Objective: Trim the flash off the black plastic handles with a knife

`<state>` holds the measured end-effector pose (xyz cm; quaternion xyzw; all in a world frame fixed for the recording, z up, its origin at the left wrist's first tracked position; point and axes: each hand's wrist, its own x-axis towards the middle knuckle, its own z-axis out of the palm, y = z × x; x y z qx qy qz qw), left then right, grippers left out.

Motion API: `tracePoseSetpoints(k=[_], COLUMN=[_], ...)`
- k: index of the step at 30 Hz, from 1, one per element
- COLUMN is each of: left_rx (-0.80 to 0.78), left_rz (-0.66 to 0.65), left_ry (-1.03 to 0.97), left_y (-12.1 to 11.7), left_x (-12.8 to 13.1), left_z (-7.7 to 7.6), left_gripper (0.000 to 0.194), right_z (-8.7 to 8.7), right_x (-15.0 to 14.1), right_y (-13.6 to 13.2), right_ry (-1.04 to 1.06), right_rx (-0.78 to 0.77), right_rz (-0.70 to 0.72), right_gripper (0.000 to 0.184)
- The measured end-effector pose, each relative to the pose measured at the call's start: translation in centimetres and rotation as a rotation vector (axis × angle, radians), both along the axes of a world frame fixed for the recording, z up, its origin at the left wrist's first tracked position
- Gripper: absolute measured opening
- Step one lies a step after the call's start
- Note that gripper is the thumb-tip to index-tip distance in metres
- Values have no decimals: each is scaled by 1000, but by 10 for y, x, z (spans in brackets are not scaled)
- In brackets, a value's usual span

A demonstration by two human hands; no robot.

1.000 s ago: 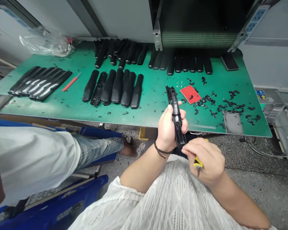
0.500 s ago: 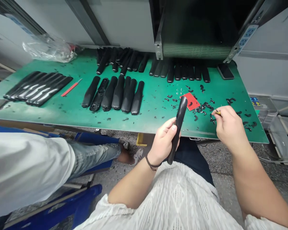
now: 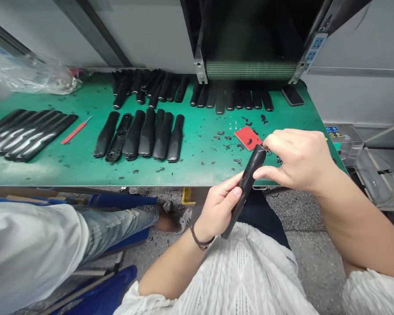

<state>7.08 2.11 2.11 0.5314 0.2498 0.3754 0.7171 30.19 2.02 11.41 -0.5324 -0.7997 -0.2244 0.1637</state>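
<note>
My left hand [image 3: 220, 205] is wrapped around a long black plastic handle [image 3: 244, 192], held tilted in front of my body just off the table's near edge. At the handle's upper end is my right hand [image 3: 298, 159], its fingers curled and the thumb against the handle's side. A slim tool [image 3: 266, 150] shows only as a thin metal tip by those fingers; the rest is hidden in the hand. Near the handle, a red square pad [image 3: 247, 137] lies on the table with small curved black pieces [image 3: 237, 161] scattered around it.
On the green table [image 3: 197, 170], rows of black handles [image 3: 146, 133] stand left and behind. A red pen-like tool [image 3: 76, 130], a plastic bag [image 3: 36, 76] and a phone [image 3: 292, 95] lie there too. A person in a white shirt [image 3: 29, 249] sits at my left.
My right hand has moved left from the scattered pieces to the handle's top end. The left hand and handle have tilted slightly. The camera view has shifted to the right.
</note>
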Motion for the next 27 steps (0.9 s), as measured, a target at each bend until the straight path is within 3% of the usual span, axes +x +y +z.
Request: tracePoseSetpoints(k=[3,6,14,27], left_rx=[-29,-64,-157,-189], left_rz=[-71,-62,3,136], left_ry=[-52,-109,-123,-120], left_y=[0,-3,-7,13], left_x=[1,6,18,17], left_z=[-6,-10,-6,8], left_gripper=[51,52,56,48], right_z=[2,-3,-31,-55], right_x=[-1,-2,-18,-59], right_y=[-1,-3,-13,-28], right_ry=[-21,-30,30,180], right_rx=[30,65,164,-52], right_rz=[17,0,-147,-14], right_gripper=[65,62,60,61])
